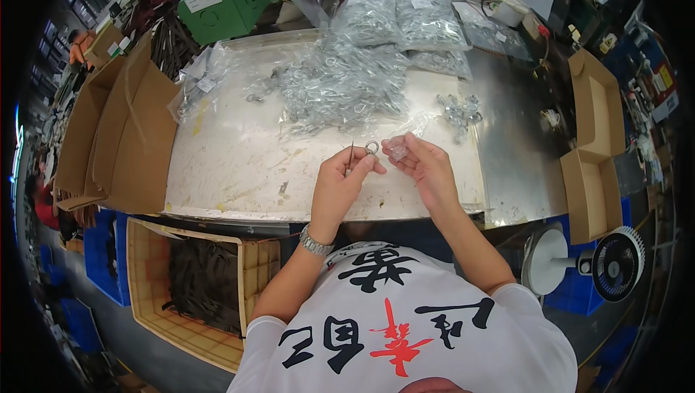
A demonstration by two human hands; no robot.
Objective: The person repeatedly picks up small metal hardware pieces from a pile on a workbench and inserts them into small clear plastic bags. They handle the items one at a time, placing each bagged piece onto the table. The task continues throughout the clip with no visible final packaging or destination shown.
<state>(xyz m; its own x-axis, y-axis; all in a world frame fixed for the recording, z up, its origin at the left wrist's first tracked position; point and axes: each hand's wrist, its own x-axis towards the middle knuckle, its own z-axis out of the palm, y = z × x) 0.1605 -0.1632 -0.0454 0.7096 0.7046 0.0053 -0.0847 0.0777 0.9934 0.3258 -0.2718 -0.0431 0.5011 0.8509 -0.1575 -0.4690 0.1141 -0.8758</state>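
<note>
My left hand (343, 178) is closed, pinching a small metal ring (371, 148) between thumb and fingertips. A thin dark pointed tool (352, 156) also sticks up from this hand; its lower part is hidden by the fingers. Close beside it, my right hand (428, 170) holds a crumpled piece of clear plastic (397, 149) in its fingertips. Just beyond both hands spreads a heap of shiny metal parts with ring ends (340, 89) under clear plastic. A smaller loose cluster of metal parts (459, 113) lies to the right on the white worktop (239, 176).
Filled clear bags (368, 16) are stacked at the back, near a green machine (235, 2). Cardboard boxes stand open at the left (137, 114) and right (595, 143). Below the table edge are a yellow crate (257, 266) of dark strips and a fan (617, 266).
</note>
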